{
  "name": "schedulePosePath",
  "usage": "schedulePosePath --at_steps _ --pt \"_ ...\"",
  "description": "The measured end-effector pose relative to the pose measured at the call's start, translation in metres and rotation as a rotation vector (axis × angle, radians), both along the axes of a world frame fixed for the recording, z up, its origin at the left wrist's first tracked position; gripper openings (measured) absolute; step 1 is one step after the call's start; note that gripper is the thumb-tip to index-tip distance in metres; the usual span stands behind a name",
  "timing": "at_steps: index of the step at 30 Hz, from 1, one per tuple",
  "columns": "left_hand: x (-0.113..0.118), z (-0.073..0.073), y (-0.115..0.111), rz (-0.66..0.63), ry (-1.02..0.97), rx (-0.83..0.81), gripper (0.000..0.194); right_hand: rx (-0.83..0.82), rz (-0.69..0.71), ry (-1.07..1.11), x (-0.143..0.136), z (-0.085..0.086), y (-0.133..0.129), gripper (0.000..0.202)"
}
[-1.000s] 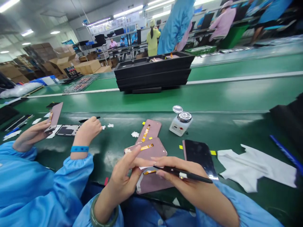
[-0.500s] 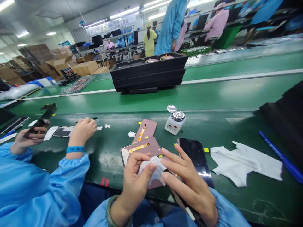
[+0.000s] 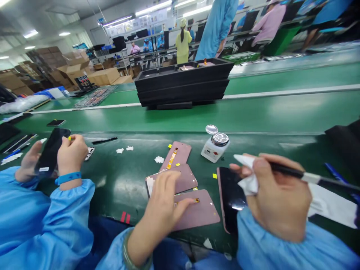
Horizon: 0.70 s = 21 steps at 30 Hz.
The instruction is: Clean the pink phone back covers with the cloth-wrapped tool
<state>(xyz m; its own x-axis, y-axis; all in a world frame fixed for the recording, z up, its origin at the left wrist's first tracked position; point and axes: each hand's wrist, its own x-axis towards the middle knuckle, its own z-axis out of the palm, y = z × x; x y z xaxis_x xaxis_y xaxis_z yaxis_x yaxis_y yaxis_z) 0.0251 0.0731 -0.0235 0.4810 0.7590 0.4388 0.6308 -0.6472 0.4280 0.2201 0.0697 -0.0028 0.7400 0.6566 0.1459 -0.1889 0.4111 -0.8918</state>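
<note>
My left hand point(image 3: 164, 200) is over the pink phone panels, fingers apart and holding nothing; its thumb is near the flex strip of the nearest panel point(image 3: 204, 215). Two more pink panels point(image 3: 185, 176) point(image 3: 182, 150) lie behind it, partly overlapped. My right hand point(image 3: 278, 195) grips a black-and-white pen-like tool point(image 3: 287, 170) with a white cloth point(image 3: 249, 183) bunched at its tip, to the right of the bottle. Beneath and left of that hand lies a dark-screened phone point(image 3: 229, 198). A white bottle point(image 3: 215, 147) stands behind the phone with its lid flipped open.
At left, a co-worker's hands point(image 3: 71, 153) hold a black screen point(image 3: 52, 150). Stacked black trays point(image 3: 182, 88) stand behind on the green bench point(image 3: 126, 120). A white cloth point(image 3: 333, 204) and blue pen point(image 3: 337, 174) lie at right, before black foam point(image 3: 344, 142).
My hands have parted: the right moved right with the cloth and tool, the left let go of the cloth and opened. The co-worker's right hand has moved left to the screen.
</note>
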Motion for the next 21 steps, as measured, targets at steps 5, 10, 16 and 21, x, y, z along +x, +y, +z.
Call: schedulePosePath --at_steps 5,10,16,21 --pt "-0.004 -0.015 0.041 0.110 0.299 -0.021 0.098 -0.096 0.045 -0.424 0.041 0.005 0.048 0.036" --pt "0.008 -0.015 0.045 0.108 0.356 -0.009 0.080 -0.258 0.016 -0.754 0.052 0.000 0.064 0.037" --pt "0.002 -0.016 0.040 0.098 0.298 0.090 0.081 -0.322 -0.013 -0.873 0.056 0.000 0.072 0.038" --pt "-0.004 -0.005 0.024 0.155 0.215 0.159 0.072 -0.288 -0.091 -0.857 0.051 0.010 0.059 0.037"
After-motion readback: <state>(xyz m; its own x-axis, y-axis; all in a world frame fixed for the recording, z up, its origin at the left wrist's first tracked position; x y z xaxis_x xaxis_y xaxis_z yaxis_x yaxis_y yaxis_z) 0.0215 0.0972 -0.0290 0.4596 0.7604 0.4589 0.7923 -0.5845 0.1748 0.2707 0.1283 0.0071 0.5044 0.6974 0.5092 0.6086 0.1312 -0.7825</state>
